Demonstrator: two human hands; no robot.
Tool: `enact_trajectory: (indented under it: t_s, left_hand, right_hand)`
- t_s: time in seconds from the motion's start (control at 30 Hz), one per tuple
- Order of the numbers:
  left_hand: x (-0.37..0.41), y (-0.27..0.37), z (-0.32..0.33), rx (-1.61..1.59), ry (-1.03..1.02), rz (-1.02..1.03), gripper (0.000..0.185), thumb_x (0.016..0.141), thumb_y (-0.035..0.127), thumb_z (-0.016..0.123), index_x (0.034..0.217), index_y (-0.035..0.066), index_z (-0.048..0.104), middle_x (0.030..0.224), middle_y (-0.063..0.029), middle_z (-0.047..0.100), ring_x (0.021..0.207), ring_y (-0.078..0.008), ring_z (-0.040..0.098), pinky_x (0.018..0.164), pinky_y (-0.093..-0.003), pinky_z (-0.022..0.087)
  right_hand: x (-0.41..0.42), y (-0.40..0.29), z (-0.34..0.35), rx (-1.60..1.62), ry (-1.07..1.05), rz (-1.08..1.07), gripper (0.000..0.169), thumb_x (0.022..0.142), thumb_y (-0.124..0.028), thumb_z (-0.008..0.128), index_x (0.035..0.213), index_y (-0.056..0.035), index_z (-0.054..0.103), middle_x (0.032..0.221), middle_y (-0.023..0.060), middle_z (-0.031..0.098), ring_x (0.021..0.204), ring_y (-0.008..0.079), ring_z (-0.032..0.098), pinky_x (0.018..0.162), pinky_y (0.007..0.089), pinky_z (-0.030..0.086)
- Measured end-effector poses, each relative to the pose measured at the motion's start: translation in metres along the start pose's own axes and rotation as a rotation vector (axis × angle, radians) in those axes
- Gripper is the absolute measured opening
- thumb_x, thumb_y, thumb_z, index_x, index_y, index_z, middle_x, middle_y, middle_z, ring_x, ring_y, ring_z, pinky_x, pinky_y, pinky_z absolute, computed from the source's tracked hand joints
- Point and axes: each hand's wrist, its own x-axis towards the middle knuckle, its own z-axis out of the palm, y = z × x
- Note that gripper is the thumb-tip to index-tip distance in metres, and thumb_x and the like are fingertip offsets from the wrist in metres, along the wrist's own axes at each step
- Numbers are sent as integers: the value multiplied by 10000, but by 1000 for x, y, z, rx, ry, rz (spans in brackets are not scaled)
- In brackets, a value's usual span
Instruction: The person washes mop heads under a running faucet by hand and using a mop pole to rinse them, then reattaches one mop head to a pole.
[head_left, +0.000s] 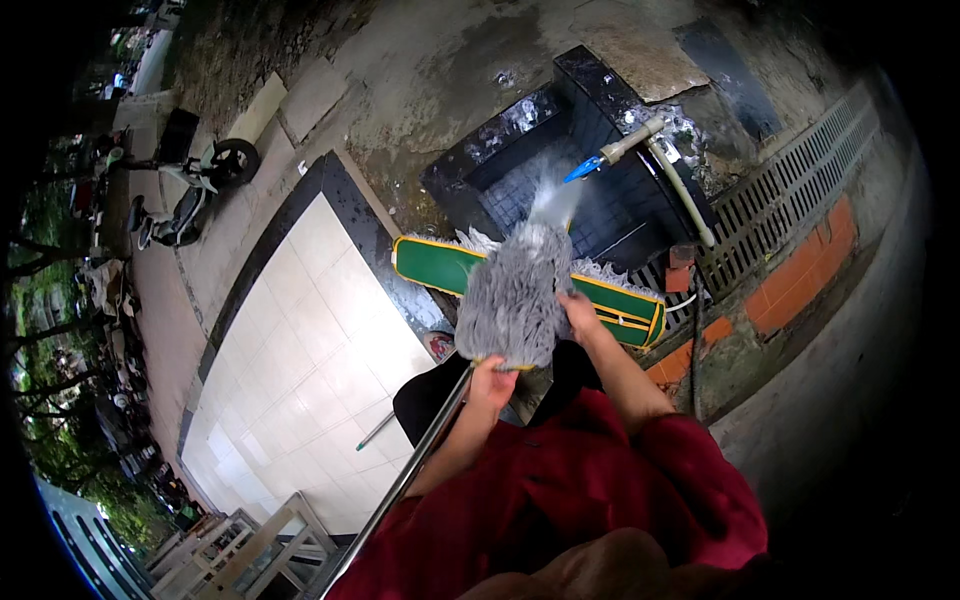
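Observation:
My left hand (493, 384) is closed on the near, yellow-trimmed end of a grey shaggy mop head (514, 292). At the mop head's right edge, my right hand (580, 316) grips its strands. The far end of the mop head lies under a stream of water (553, 201) from a tap with a blue handle (583, 169) on a plastic pipe (634, 141). Beneath it, a long green mop pad (439, 266) with yellow binding and pale fringe lies crosswise. A metal pole (409, 472) runs beside my left forearm; whether it joins the mop head cannot be told.
A black-tiled basin (491, 127) with raised edges stands ahead. Right of it are a slotted drain grate (795, 180), brick pieces (679, 270) and a dark hose (698, 345). White floor tiles (315, 337) lie left, with a green-tipped stick (375, 433), wooden frames (255, 551) and a parked motorbike (195, 187).

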Motion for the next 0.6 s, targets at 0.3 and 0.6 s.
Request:
enact_trajectory:
  t_s: [0.3,0.6]
  left_hand:
    - [31,50,-41,602,169,5,523,678,-11,549,1193,34,469,1089,-107,589,1019,-292,562,898,-384,447]
    - [21,138,178,2382,-890,995,323,771,113,541,1080,192,593,812,-92,631,758,-310,594,729,-369,471]
  right_hand:
    - [-103,0,-65,-23,-46,90,531,828,-160,591,1284,-85,330,866,40,603,621,100,479,499,232,375]
    - [-70,58,-149,2,69,-39,372,817,-89,579,1146,-29,417,768,75,567,536,100,454,446,257,337]
